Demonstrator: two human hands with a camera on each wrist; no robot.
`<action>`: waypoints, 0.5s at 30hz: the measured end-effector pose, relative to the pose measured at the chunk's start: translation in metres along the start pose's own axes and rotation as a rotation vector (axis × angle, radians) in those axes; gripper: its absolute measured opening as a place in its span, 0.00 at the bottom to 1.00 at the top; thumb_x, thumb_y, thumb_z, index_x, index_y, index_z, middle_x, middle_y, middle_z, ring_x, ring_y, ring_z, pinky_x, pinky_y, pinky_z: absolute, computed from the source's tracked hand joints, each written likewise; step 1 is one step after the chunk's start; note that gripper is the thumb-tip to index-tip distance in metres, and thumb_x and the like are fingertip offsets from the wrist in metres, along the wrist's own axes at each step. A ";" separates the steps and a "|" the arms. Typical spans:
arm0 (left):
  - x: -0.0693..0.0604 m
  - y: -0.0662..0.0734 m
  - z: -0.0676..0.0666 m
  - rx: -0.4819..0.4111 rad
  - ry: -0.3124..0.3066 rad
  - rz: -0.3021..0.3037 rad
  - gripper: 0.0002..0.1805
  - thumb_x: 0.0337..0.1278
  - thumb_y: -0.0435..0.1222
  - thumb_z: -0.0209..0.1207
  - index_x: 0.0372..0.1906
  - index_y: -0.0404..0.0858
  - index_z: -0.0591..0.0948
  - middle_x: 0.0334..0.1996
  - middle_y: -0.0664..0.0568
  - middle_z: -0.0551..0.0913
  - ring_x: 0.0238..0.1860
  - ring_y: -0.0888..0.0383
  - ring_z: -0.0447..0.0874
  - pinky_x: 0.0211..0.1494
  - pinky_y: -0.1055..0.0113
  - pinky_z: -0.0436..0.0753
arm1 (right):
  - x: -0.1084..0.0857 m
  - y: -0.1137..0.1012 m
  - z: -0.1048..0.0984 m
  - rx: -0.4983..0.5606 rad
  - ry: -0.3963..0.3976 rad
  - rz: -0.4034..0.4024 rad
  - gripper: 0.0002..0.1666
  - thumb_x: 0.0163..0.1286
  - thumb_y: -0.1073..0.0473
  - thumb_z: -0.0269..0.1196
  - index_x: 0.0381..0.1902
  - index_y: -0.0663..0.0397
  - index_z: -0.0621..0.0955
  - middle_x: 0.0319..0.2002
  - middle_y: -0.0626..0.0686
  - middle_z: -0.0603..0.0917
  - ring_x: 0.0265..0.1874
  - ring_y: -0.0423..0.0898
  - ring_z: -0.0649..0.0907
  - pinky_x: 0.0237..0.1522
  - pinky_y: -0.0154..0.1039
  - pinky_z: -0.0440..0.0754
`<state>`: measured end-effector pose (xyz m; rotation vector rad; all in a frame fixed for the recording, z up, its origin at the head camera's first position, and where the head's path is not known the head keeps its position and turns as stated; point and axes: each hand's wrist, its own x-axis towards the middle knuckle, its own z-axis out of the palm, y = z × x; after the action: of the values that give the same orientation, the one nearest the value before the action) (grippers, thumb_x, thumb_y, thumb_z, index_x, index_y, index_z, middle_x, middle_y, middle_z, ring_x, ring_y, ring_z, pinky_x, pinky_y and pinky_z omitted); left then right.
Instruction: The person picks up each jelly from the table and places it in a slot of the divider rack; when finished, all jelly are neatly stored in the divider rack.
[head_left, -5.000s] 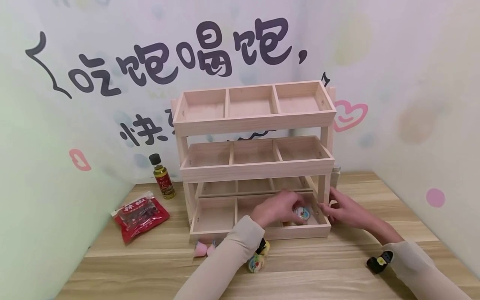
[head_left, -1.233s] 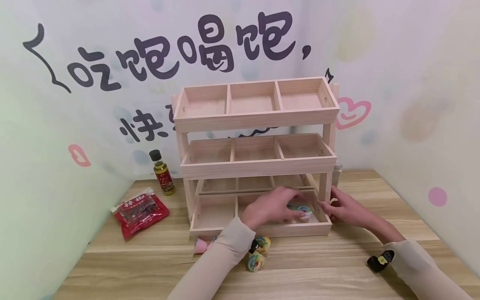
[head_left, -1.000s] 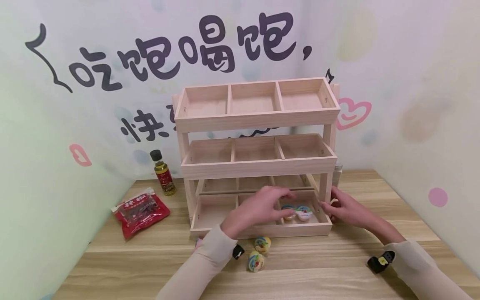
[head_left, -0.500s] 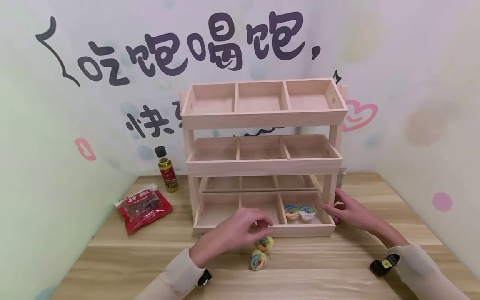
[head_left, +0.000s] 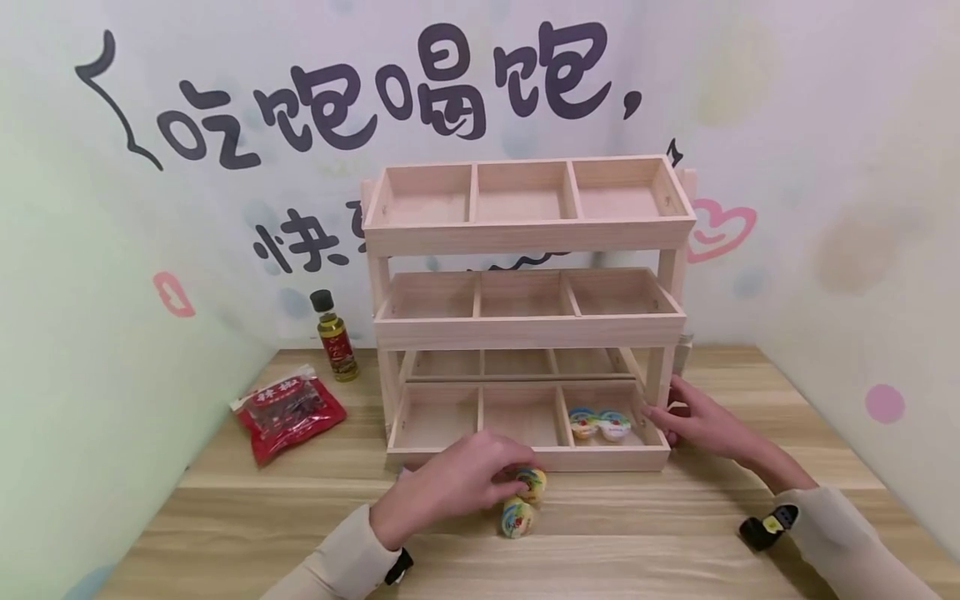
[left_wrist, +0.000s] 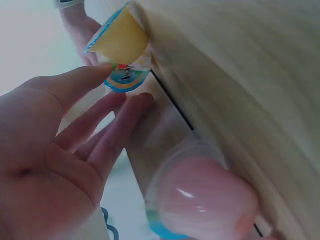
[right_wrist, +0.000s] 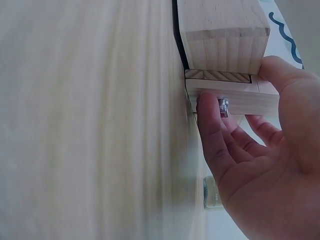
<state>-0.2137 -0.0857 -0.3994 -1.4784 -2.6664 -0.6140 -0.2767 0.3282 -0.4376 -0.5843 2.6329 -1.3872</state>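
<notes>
At two yellow cups (head_left: 517, 518), reaches with curved left hand (head_left: 467, 473); cannot tell if grasping. With right hand (head_left: 699, 423), grips rack (head_left: 528, 241) bearing two others (head_left: 583, 424).

Low in the centre, the left hand (head_left: 461, 479) is showing its back, thumb and fingers standing apart. Right of centre, the right hand (head_left: 701, 425) is gripping, its forearm (head_left: 780, 468) slanting toward the lower-right corner.

Even light, hazy wrist views
</notes>
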 end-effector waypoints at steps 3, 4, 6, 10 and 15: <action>0.000 -0.003 0.005 0.034 0.000 0.057 0.16 0.72 0.37 0.70 0.60 0.48 0.89 0.54 0.60 0.92 0.55 0.68 0.89 0.61 0.74 0.84 | 0.000 0.000 -0.001 -0.001 0.001 -0.001 0.42 0.83 0.56 0.63 0.83 0.61 0.56 0.56 0.68 0.78 0.43 0.45 0.86 0.36 0.41 0.89; 0.000 -0.003 0.007 0.034 -0.001 0.066 0.15 0.72 0.36 0.70 0.60 0.48 0.89 0.55 0.60 0.92 0.57 0.67 0.89 0.63 0.73 0.84 | 0.000 -0.001 -0.001 -0.002 -0.001 -0.001 0.42 0.83 0.56 0.63 0.83 0.61 0.56 0.56 0.68 0.78 0.43 0.45 0.85 0.36 0.41 0.89; 0.000 -0.004 0.009 0.047 0.002 0.082 0.13 0.73 0.37 0.69 0.58 0.49 0.90 0.57 0.60 0.91 0.59 0.67 0.88 0.66 0.71 0.83 | 0.000 0.000 -0.002 -0.008 -0.004 -0.001 0.43 0.83 0.56 0.63 0.83 0.61 0.55 0.56 0.68 0.78 0.43 0.46 0.85 0.36 0.41 0.89; -0.001 -0.004 0.011 0.058 0.021 0.105 0.09 0.76 0.36 0.66 0.52 0.50 0.92 0.54 0.61 0.91 0.58 0.69 0.87 0.66 0.73 0.82 | 0.000 -0.001 -0.001 -0.015 -0.004 0.005 0.43 0.83 0.55 0.63 0.83 0.61 0.55 0.55 0.67 0.78 0.42 0.47 0.85 0.36 0.41 0.88; -0.001 -0.006 0.010 0.040 0.034 0.105 0.08 0.77 0.36 0.65 0.50 0.49 0.92 0.48 0.63 0.92 0.52 0.73 0.87 0.60 0.79 0.82 | 0.000 -0.001 0.000 0.003 -0.004 0.015 0.42 0.83 0.55 0.64 0.82 0.62 0.56 0.52 0.67 0.78 0.39 0.47 0.85 0.35 0.41 0.87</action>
<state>-0.2160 -0.0861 -0.4106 -1.5704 -2.5409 -0.5694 -0.2763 0.3277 -0.4370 -0.5647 2.6257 -1.3846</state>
